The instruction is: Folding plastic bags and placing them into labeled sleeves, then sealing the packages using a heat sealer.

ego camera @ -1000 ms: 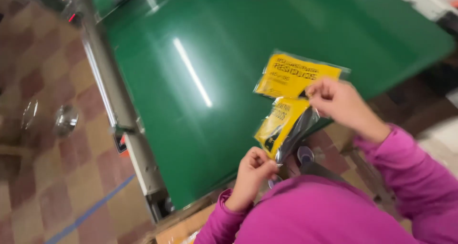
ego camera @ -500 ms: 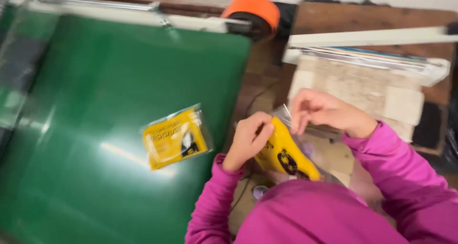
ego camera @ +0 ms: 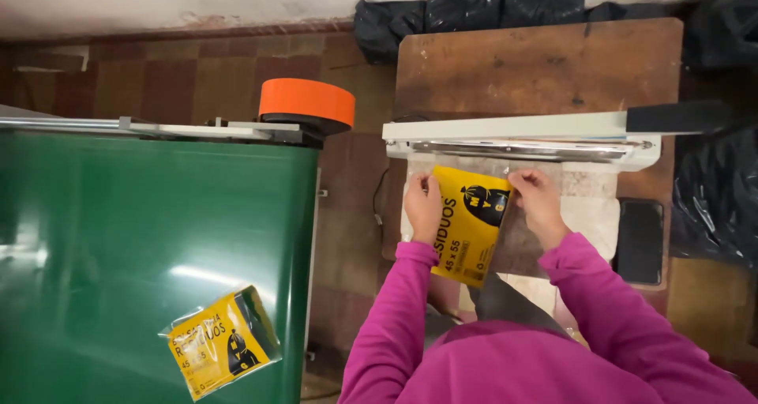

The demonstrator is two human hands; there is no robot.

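1. Both hands are on the same thing: a yellow packet (ego camera: 471,222) in clear plastic wrap with black print on it, lying on the little wooden table (ego camera: 537,64) right in front of the person.
2. The left hand (ego camera: 423,206) is closed over the packet's left edge, fingers curled down on the top corner, pinching it.
3. The right hand (ego camera: 539,201) has the clear plastic at the packet's top right corner, fingers bent and gripping, thumb side toward the packet.
4. The packet's top end sits just under the long white sealer bar (ego camera: 521,135) that runs across the table. Looks like the open plastic end touches or slips beneath the bar, but I honestly can't tell which.
5. Under the packet there's a pale, worn pad (ego camera: 588,214) on the table, and a dark flat rectangle (ego camera: 640,242) lies just right of that.
6. Over on the left is a big green conveyor belt (ego camera: 142,238) with a metal rail along its far edge and an orange round cap (ego camera: 307,102) at its corner.
7. A second yellow packet (ego camera: 223,341) of the same kind lies on the belt near its lower right edge, tilted, well apart from the hands.
8. Black plastic bags (ego camera: 474,13) are piled along the wall behind the table, and more (ego camera: 714,199) sit to the right.
9. Sleeves are bright pink (ego camera: 505,349).
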